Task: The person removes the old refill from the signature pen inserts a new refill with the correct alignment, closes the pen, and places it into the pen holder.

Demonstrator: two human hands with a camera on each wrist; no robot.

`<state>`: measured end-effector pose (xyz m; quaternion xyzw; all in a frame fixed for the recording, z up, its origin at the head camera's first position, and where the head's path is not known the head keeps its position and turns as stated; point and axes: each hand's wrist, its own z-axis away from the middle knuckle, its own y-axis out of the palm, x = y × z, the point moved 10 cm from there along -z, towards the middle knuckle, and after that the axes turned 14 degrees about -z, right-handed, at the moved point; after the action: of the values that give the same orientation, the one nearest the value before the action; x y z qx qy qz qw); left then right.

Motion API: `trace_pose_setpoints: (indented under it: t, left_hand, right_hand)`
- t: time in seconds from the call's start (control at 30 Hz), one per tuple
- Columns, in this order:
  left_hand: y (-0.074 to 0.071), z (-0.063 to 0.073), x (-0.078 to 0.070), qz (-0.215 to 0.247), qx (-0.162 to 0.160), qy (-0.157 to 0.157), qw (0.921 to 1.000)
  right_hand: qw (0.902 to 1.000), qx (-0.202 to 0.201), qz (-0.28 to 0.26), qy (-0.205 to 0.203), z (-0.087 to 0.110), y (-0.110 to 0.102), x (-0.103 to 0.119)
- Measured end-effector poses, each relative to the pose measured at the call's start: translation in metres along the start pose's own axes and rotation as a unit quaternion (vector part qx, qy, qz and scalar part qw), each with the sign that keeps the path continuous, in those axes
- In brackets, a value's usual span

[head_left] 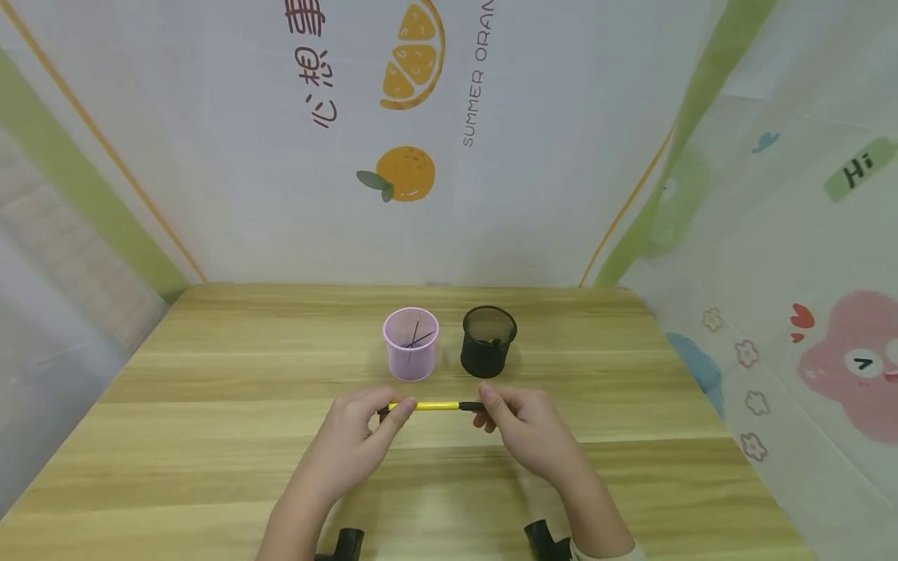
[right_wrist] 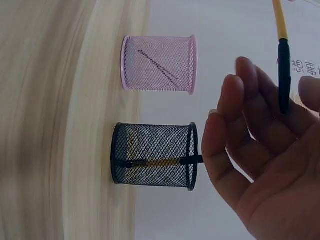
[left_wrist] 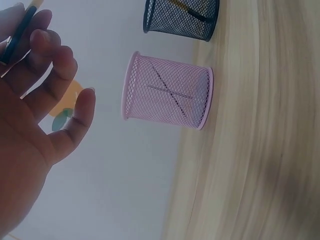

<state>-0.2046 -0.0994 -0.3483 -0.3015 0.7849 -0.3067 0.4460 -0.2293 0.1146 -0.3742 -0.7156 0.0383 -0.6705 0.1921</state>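
Observation:
A slim yellow pen [head_left: 436, 406] with black ends is held level between both hands, above the table in the head view. My left hand [head_left: 359, 440] pinches its left end between thumb and fingers. My right hand [head_left: 531, 432] pinches the black right end. In the right wrist view the pen's black end [right_wrist: 284, 72] lies by the fingers. Just beyond the hands stand a pink mesh cup [head_left: 411, 362] and, to its right, a black mesh cup [head_left: 484, 358]. Two thin dark sticks [left_wrist: 170, 91] cross inside the pink cup. Another yellow and black pen [right_wrist: 162, 162] leans inside the black cup.
The wooden table [head_left: 231, 374] reaches back to a white printed cloth [head_left: 533, 195]. More printed cloth [head_left: 793, 234] hangs along the right side. Two black pieces [head_left: 547, 540] sit by the wrists at the bottom of the head view.

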Motion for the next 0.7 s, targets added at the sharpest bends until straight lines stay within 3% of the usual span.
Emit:
trace_pose_setpoints:
  t: [0.17,0.4,0.7]
  left_hand:
    - [0.006,0.0,0.001,0.007,0.007,0.0,1.0]
    - [0.009,-0.001,-0.006,0.012,0.004,0.019,0.9997]
    - [0.015,-0.001,-0.013,-0.008,0.013,0.017,0.9997]
  right_hand:
    - [0.9999,-0.007,0.004,0.015,0.0,0.0,-0.007]
    - [0.999,0.015,0.021,-0.036,0.003,0.004,0.004]
    - [0.998,0.032,0.001,-0.055,0.014,0.002,0.006]
